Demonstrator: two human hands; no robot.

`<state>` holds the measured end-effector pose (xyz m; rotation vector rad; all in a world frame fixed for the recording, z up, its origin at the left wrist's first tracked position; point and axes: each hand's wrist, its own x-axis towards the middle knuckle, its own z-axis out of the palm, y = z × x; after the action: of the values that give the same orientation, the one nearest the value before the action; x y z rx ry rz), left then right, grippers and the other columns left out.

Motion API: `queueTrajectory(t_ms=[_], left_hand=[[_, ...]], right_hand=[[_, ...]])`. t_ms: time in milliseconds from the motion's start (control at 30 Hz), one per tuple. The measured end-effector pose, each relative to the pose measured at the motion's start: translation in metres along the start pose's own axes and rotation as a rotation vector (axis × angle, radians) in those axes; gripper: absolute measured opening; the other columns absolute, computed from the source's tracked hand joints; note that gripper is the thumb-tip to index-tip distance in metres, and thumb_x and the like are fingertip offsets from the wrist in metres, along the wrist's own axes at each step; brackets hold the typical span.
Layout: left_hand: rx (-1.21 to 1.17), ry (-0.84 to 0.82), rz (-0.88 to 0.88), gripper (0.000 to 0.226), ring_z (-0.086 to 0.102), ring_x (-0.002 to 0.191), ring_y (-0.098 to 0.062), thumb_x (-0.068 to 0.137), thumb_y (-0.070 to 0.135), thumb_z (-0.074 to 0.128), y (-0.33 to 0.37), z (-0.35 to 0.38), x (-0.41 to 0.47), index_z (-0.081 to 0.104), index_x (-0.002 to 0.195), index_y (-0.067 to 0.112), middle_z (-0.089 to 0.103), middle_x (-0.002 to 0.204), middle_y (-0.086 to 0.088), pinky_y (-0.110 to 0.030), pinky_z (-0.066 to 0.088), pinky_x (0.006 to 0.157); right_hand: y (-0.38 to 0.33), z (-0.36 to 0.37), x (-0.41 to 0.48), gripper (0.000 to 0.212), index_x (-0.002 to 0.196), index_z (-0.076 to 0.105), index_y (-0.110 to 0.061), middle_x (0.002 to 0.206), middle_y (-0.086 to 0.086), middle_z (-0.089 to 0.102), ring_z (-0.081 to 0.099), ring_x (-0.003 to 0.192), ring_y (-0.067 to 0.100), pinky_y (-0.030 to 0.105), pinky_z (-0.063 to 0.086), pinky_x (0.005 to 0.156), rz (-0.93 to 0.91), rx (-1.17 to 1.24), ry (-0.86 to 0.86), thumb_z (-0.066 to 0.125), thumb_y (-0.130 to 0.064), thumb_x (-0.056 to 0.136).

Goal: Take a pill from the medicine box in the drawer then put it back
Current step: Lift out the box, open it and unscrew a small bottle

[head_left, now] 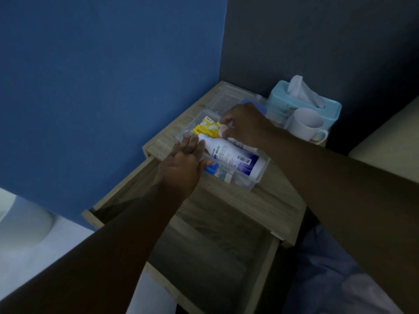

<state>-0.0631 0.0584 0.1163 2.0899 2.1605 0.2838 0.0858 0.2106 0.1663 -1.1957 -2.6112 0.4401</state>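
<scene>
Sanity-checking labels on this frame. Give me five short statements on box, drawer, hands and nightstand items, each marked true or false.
1. The clear medicine box sits on the nightstand top, lid open. True.
2. The drawer is shut. False: it is pulled out, and nothing shows in it.
3. The white bottle stands upright. False: it lies on its side in the box.
4. The right hand pinches something small over the yellow packet. True.
5. The mug is left of the box. False: it is to the right, by the tissue box. The left hand is open.
</scene>
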Motion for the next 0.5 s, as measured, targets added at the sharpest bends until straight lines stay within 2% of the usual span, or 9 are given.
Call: queueTrajectory(t_ms=[100,200,300,400,500], left_hand=[[0.015,0.009,0.016,0.064,0.005,0.153,-0.026,0.101,0.046,0.032,-0.002,0.002,0.001,0.022,0.154,0.012,0.019,0.163,-0.011,-0.038,0.011,0.121],[0.029,0.035,0.016,0.064,0.006,0.153,-0.026,0.101,0.048,0.029,-0.003,0.006,0.003,0.023,0.154,0.012,0.02,0.163,-0.011,-0.037,0.01,0.121],[-0.004,0.058,0.01,0.063,0.007,0.152,-0.025,0.101,0.048,0.03,-0.004,0.011,0.003,0.024,0.153,0.013,0.021,0.163,-0.011,-0.035,0.008,0.12],[-0.012,0.089,0.012,0.063,0.011,0.152,-0.027,0.1,0.047,0.033,-0.005,0.015,0.002,0.027,0.152,0.012,0.024,0.161,-0.013,-0.032,0.005,0.114],[-0.018,0.1,0.005,0.063,0.013,0.151,-0.029,0.1,0.046,0.035,-0.005,0.018,0.0,0.026,0.152,0.013,0.024,0.161,-0.014,-0.032,0.006,0.112]], right_hand=[[0.003,0.003,0.009,0.027,0.102,0.077,-0.006,0.107,0.013,0.074,0.069,0.096,0.026,0.044,0.056,0.088,-0.018,-0.049,-0.049,0.078,-0.019,0.079],[0.005,0.008,0.013,0.025,0.104,0.077,-0.011,0.109,0.009,0.073,0.069,0.098,0.023,0.041,0.056,0.089,-0.022,-0.051,-0.048,0.075,-0.021,0.081],[0.006,0.009,0.013,0.033,0.112,0.075,-0.009,0.114,0.009,0.072,0.068,0.101,0.022,0.038,0.054,0.092,-0.023,-0.025,-0.05,0.077,-0.019,0.08],[0.006,0.006,0.003,0.033,0.111,0.075,-0.006,0.108,0.01,0.073,0.068,0.096,0.021,0.039,0.056,0.087,-0.016,0.054,0.033,0.078,-0.013,0.079],[0.006,0.001,-0.015,0.039,0.115,0.073,-0.008,0.107,0.009,0.071,0.068,0.094,0.019,0.036,0.057,0.086,0.019,0.151,0.116,0.081,-0.016,0.078]])
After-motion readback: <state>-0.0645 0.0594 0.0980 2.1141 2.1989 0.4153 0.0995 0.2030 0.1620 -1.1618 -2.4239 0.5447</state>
